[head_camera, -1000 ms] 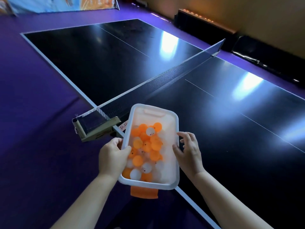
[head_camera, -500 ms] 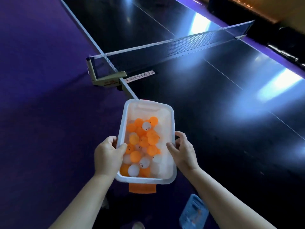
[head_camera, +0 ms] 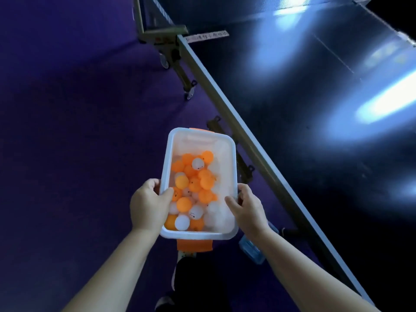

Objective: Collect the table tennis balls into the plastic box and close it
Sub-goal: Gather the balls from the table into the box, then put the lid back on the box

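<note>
Over the purple floor [head_camera: 67,131] beside the desk [head_camera: 315,109], the left hand [head_camera: 149,204] and right hand [head_camera: 246,209] grip the sides of the open plastic box [head_camera: 199,137], which holds orange and white balls [head_camera: 191,190].

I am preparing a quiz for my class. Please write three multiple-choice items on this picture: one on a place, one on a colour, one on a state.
1. Where is the translucent rectangular plastic box? A on the black table; B in both hands, above the purple floor; C on the floor.
2. The table tennis balls are: A all white; B green; C orange and white.
3. The box is: A open; B lidded; C upside down.
Key: B, left hand and right hand grip its sides; C, both colours show inside; A, no lid covers it.
</note>
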Demonstrator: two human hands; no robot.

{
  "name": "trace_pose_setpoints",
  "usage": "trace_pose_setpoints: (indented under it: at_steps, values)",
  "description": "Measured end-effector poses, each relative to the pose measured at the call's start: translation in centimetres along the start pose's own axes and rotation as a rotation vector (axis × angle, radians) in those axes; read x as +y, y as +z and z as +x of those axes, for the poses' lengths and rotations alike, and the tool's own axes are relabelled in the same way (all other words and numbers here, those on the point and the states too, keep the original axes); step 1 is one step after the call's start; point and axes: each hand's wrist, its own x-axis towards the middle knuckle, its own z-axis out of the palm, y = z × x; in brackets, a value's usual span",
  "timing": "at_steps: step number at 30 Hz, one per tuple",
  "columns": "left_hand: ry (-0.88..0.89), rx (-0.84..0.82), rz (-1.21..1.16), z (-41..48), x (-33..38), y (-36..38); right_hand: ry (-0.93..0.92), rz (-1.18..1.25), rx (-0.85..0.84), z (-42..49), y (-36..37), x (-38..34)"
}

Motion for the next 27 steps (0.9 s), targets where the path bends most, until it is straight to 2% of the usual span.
trace_pose_setpoints:
  at_steps: [8,12,16,20,27]
  values:
    - [-0.104,-0.008,0.089,-4.5,-12.1,4.4,0.116,-0.038,-0.137,-3.3,8.4,10.7]
    - [-0.150,-0.027,0.136,-5.6,-17.7,8.9,0.217,-0.020,-0.228,-2.8,12.3,16.9]
    - [-0.146,-0.043,0.202,-5.7,-23.7,16.6,0.196,-0.098,-0.239,-0.2,16.0,25.6]
    - [-0.169,-0.029,0.178,-4.8,-30.2,26.0,0.179,-0.077,-0.229,3.8,18.9,34.9]
    - [0.015,-0.100,0.177,-0.6,-38.9,40.5,0.096,-0.052,-0.087,11.4,23.7,50.7]
